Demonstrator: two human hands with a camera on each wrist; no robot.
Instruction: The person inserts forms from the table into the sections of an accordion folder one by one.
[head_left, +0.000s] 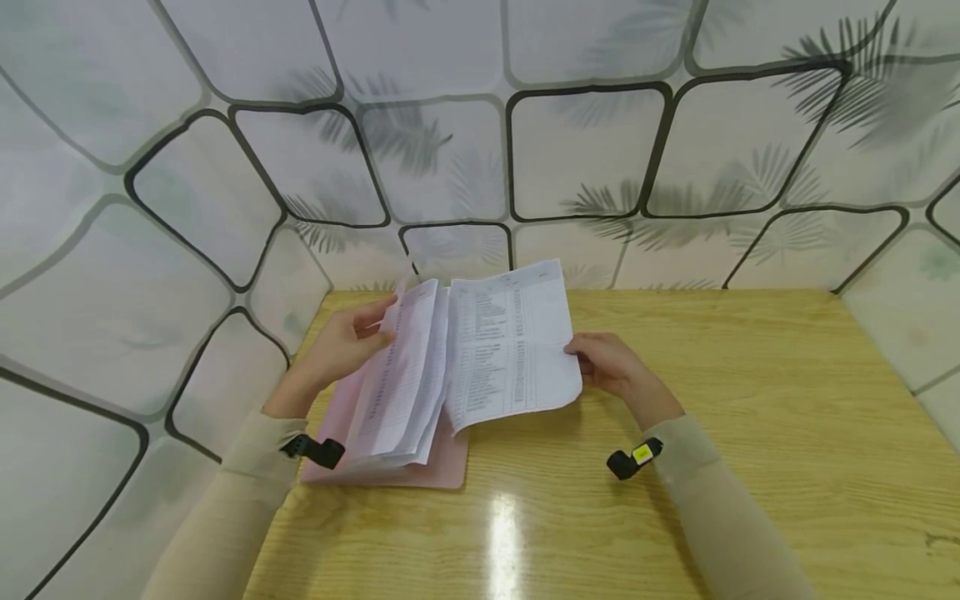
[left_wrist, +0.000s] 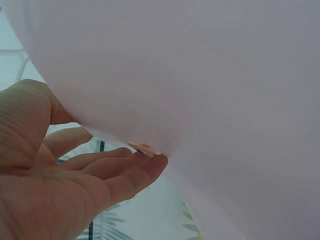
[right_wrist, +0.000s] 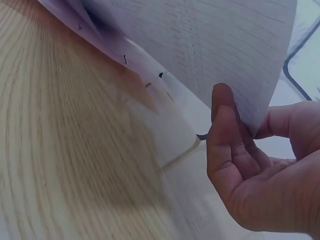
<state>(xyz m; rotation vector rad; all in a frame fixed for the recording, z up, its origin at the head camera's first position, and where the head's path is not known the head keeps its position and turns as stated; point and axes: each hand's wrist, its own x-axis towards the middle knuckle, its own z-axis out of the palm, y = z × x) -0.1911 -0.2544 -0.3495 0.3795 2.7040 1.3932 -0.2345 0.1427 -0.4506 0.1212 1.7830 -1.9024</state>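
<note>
A pink folder (head_left: pixel 446 468) lies on the table, with a stack of printed sheets (head_left: pixel 412 392) raised along its left side. My left hand (head_left: pixel 348 340) pinches the upper left edge of the raised cover and sheets. In the left wrist view, the pale pink cover (left_wrist: pixel 200 75) fills most of the picture, a small tab (left_wrist: pixel 144 149) showing by the fingertips. To the right, a printed sheet (head_left: pixel 498 350) with a table of rows is spread out. My right hand (head_left: pixel 609 363) pinches its right edge between thumb and fingers, above the table.
The wooden table (head_left: pixel 750 400) stretches to the right and toward me. A patterned wall (head_left: pixel 585 158) rises behind it, and another wall (head_left: pixel 112 292) stands close on the left. Each wrist wears a small black camera (head_left: pixel 324 452).
</note>
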